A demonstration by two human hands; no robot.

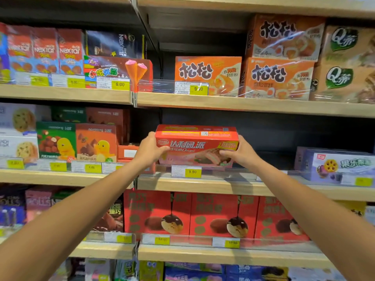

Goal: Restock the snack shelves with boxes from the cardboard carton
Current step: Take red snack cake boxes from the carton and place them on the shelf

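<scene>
Two hands carry one long red cardboard snack box (196,147) printed with a chocolate-coated pie, at the middle wooden shelf (203,186). The left hand (151,151) grips its left end and the right hand (242,154) its right end, each curled round a short side with fingertips lapping onto the printed front. The box sits level, front face outward, directly behind the yellow 9.90 price tag (192,171). Its lower edge is hidden by the clear plastic rail (223,175), so I cannot tell whether it already rests on the board or hangs just above it.

The bay behind and to the right of it is dark and bare as far as the purple cookie box (336,167); a small orange-red box (127,152) stands just beside it on the left. The cardboard carton is not in view.

Judging by how it looks, the box should be light and fairly stiff, though a thin card shell like this will dent if squeezed at mid-span — the ends, where the folded flaps stiffen it, are the sound place to hold, as here. The printed surface looks glossy, so a grip by the corners rather than flat palms seems safer. The contents are probably soft cakes; setting it down gently and sliding it back — not dropping it over the rail — would suit.
</scene>
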